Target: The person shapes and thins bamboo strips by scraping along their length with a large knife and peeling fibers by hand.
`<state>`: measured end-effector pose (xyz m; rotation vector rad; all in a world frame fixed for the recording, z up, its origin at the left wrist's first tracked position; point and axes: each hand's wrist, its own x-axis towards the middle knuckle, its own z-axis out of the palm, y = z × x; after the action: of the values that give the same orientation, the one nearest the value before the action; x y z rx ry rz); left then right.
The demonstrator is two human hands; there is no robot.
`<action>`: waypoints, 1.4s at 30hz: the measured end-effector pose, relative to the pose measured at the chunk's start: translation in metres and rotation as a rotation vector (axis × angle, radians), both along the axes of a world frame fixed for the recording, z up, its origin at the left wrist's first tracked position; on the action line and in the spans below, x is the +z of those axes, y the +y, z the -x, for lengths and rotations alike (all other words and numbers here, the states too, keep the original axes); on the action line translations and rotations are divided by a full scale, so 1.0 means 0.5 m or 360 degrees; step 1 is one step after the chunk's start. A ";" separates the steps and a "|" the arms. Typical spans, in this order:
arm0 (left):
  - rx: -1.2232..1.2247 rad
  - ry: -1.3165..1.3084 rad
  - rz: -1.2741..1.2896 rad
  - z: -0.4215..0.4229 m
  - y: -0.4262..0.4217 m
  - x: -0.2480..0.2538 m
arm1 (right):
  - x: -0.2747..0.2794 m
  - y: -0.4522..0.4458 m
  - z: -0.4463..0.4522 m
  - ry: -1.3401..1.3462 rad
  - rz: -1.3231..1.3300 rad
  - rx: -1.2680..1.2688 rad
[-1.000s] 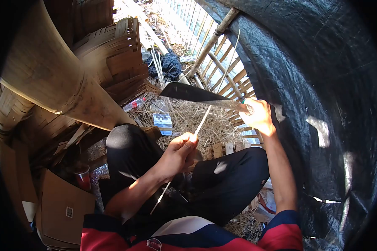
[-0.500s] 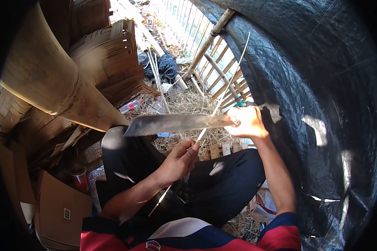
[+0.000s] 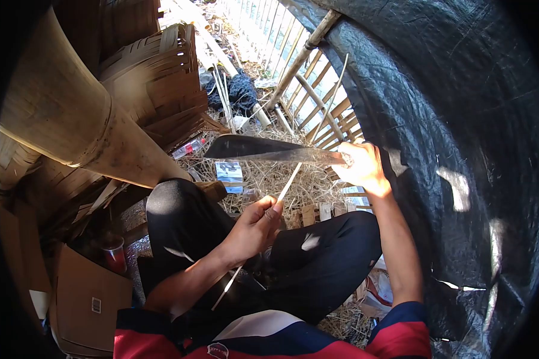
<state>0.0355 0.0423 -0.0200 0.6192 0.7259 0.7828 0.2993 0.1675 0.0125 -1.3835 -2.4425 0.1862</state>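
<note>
The long, thin, pale strip of bamboo-like material [image 3: 290, 184] slants up over my lap, its lower end poking out beneath my left forearm and its far length seeming to run on beyond the blade toward the slats. Across it lies the broad, dark metal blade of a large knife [image 3: 254, 149], hiding a short piece of the strip; whether the edge actually bites, I can't tell. I judge the strip is angled away from my body so the blade can meet it clear of my fingers, with its tail low to give me a steady hold. My left hand [image 3: 256, 229] is closed narrowly round the strip, thumb laid along it, just short of the crossing. My right hand [image 3: 362, 169] is wrapped fully round the knife's handle, which my fingers mostly cover, and keeps the blade nearly level, tip toward my left. Both forearms reach in over my black-trousered legs [image 3: 326, 251], bent with the knees apart, which I take to leave working room between them. Beyond my hands, a litter of pale, curly shavings [image 3: 269, 179] covers the ground, with a blue-and-white printed packet [image 3: 229, 173] lying on it. To my left leans a thick, tan bamboo pole [image 3: 93, 113]; to my right hangs a wrinkled black plastic sheet [image 3: 461, 119], beside a slatted bamboo fence [image 3: 310, 90].
</note>
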 end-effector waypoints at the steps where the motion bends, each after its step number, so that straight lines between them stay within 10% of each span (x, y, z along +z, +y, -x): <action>1: -0.0010 -0.0008 0.0031 0.003 0.001 0.001 | 0.002 0.000 -0.003 -0.0020 0.0021 -0.0079; 28: -0.0113 0.0059 -0.0064 0.003 -0.023 0.001 | -0.004 0.005 0.029 0.0072 -0.0188 0.0167; 42: -0.0190 0.0005 0.0117 0.008 -0.019 0.027 | 0.011 -0.005 -0.052 0.0016 0.0264 -0.0463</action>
<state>0.0315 0.0326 -0.0066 0.5919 0.7109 0.6428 0.3253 0.1648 0.0179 -1.7836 -2.2256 0.3300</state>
